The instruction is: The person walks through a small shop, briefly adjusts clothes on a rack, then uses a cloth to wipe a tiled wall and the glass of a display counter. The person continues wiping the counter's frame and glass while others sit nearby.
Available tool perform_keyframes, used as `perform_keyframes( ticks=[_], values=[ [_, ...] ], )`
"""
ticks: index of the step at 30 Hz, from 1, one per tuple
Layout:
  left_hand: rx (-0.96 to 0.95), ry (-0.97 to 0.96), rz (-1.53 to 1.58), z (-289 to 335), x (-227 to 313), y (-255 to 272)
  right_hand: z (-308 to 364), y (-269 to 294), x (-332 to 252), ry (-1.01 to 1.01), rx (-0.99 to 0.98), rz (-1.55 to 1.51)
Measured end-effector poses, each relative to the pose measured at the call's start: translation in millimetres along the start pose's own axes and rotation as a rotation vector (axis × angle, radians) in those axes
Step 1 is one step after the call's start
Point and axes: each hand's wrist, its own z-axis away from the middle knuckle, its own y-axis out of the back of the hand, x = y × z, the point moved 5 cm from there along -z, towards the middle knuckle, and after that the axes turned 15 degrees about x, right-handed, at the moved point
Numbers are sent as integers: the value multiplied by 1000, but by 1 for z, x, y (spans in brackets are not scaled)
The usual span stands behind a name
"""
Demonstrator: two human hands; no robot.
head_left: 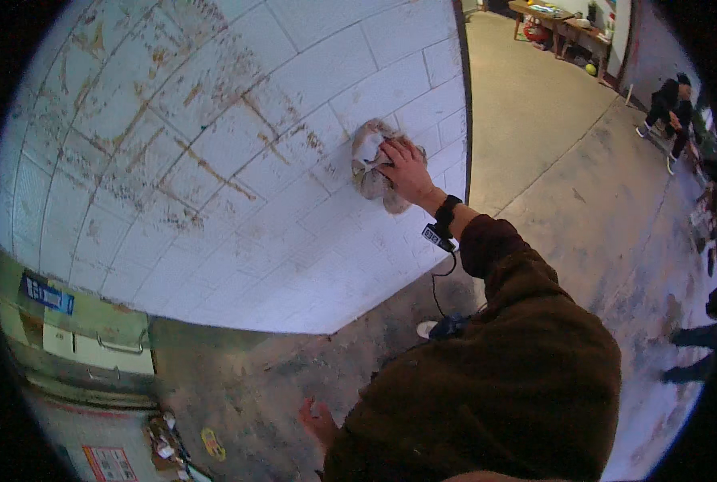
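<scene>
My right hand (409,171) presses a crumpled, dirty beige-and-white cloth (372,173) flat against a white block wall (294,249), its fingers bent over the bunched fabric. A black band with a small device and a dangling cable (436,293) circles that wrist. Brown stains and scuffs (190,120) spread over the wall to the left of the cloth. Low at my left side, apart from the wall, my left hand (320,422) hangs with its fingers loosely curled and apart, holding nothing I can see.
The wall ends at a dark vertical edge (465,104) right of the cloth. A pale drawer cabinet (109,353) stands at lower left, beside assorted clutter (166,442). Across the concrete floor (567,233), a seated person (670,112) is at far right, and wooden tables (563,24) stand at the back.
</scene>
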Motion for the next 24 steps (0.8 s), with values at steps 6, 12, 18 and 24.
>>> perform_keyframes(
  ticks=[6, 12, 18, 24],
  values=[
    [-123, -8, -99, -15, 0, -13, -153, 74, 69, 38, 438, 176],
    [-155, 86, -99, -35, 29, -40, -320, 178, 135, -158, 786, 130],
    [-218, 170, -109, -41, 34, -52, -247, 134, 168, -128, 926, -39],
    [-278, 24, -126, -45, 11, -55, -45, 41, 191, -376, 822, -12]
  ],
)
